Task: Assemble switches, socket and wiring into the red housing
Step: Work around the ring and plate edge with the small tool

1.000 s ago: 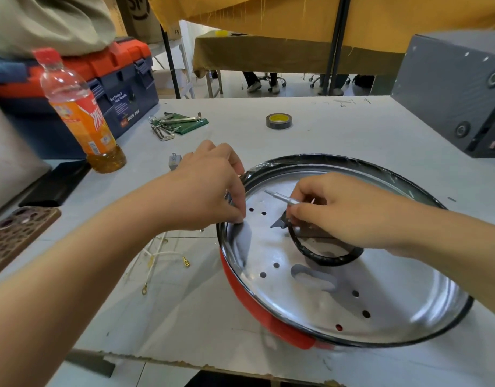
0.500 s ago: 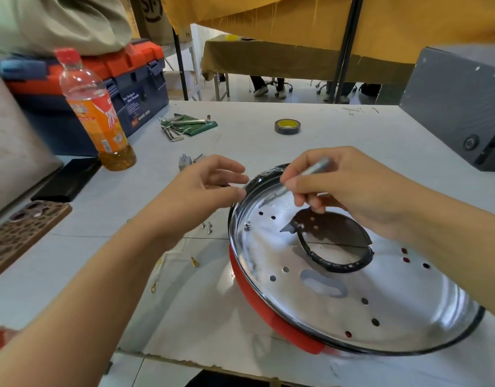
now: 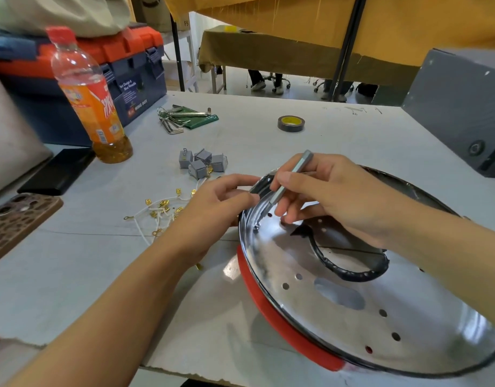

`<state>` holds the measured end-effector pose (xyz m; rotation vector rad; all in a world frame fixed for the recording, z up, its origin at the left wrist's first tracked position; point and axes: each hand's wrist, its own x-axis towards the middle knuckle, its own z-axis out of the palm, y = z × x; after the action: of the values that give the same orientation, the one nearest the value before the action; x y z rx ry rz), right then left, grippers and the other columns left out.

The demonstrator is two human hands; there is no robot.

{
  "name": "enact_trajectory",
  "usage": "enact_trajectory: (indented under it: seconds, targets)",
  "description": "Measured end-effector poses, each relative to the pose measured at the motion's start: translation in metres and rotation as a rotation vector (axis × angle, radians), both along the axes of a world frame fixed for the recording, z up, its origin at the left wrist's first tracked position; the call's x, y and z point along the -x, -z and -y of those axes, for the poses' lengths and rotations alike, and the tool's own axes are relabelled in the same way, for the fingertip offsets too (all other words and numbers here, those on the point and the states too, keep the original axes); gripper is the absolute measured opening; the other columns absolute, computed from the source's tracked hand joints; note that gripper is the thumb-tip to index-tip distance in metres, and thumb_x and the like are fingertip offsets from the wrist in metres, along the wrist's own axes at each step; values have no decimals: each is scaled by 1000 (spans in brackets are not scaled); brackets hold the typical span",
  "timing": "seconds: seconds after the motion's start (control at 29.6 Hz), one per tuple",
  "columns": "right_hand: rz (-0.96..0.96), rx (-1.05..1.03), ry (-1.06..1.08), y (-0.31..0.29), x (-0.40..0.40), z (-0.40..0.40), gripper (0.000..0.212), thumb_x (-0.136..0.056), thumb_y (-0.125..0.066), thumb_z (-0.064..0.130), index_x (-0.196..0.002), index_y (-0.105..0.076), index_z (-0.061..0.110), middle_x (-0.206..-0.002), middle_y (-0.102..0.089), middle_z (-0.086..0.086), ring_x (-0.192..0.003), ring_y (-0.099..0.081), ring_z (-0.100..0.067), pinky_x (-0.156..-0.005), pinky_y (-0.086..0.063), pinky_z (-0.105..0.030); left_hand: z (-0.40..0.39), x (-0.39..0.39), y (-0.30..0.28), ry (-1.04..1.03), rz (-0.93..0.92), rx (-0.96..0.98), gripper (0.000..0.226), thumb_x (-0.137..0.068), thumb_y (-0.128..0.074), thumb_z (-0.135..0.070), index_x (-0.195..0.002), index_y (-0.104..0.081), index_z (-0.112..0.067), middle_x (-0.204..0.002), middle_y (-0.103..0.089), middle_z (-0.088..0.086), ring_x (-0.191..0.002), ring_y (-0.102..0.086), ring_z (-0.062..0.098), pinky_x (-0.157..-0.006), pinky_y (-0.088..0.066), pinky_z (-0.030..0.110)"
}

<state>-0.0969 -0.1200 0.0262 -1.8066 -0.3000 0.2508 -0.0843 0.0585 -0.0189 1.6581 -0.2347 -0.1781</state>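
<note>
Pinched in the right hand (image 3: 333, 196), a driver (image 3: 289, 178) slants down toward a screw (image 3: 256, 226) in the housing (image 3: 352, 289) plate's far-left edge. Left hand (image 3: 215, 202) curls its fingers at the rim just left. Switches (image 3: 201, 163) and wires (image 3: 159, 213) lie farther left.

A single head-worn wide-angle view looks forward and steeply down from close above the near edge of the white surface (image 3: 352, 141). The chrome plate (image 3: 338, 311) on the red housing (image 3: 282, 333) fills the lower right, nearest the lens. Both forearms enter from the bottom edge. Beyond the plate, the far surface edge and draped tables show.
</note>
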Motion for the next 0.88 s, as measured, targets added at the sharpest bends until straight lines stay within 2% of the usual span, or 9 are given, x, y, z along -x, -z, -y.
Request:
enact_trajectory:
  seconds: [0.27,0.44,0.54,0.61,0.74,0.81,0.88]
  targets:
    - [14,18,-15,1,-1,-1,21,-93,-54,18,-77,-66,17,-67,-69,-11,-56,-61,-19,-65,-54,-33,-1,0,1,16,14,10,26,-89,-53,-6,-110,-65,-16,-83,-75,1,-74,-69,11,-62,-52,18]
    - [76,73,-62,-2,-1,0,14,-92,-55,16,-83,-66,12,-70,-69,-11,-58,-61,-19,-65,-56,-28,-1,1,1,16,15,12,26,-90,-53,-6,-110,-65,-17,-81,-75,0,-71,-69,10,-59,-50,17]
    - [139,167,-114,-8,-3,-1,11,-91,-56,16,-89,-65,11,-73,-70,-10,-63,-65,-20,-67,-57,-27,-1,1,2,8,16,20,26,-90,-53,-5,-109,-65,-18,-82,-75,2,-74,-70,13,-60,-53,19]
    - [178,236,-143,-12,-4,-2,9,-92,-55,14,-91,-61,8,-74,-70,-10,-67,-67,-24,-68,-57,-28,0,0,3,-2,21,17,26,-90,-53,-5,-110,-64,-18,-85,-75,4,-78,-70,15,-67,-56,23]
    - [248,411,-191,-23,-6,-6,3,-92,-55,14,-90,-55,12,-73,-72,-5,-66,-69,-17,-68,-57,-25,1,0,4,-9,50,-4,28,-90,-53,-6,-112,-64,-18,-89,-74,4,-84,-70,15,-76,-54,24]
    - [230,467,-235,-33,-8,-6,3,-91,-58,13,-89,-57,11,-74,-72,-7,-67,-69,-18,-68,-58,-27,1,1,4,-5,63,-1,27,-90,-52,-5,-110,-64,-19,-87,-75,1,-81,-70,10,-72,-55,18]
    - [231,536,-270,-44,-11,-8,3,-88,-62,13,-86,-61,11,-72,-72,-6,-65,-69,-16,-65,-57,-23,1,1,4,-3,74,0,27,-90,-52,-5,-109,-64,-20,-86,-74,-3,-77,-69,5,-67,-52,12]
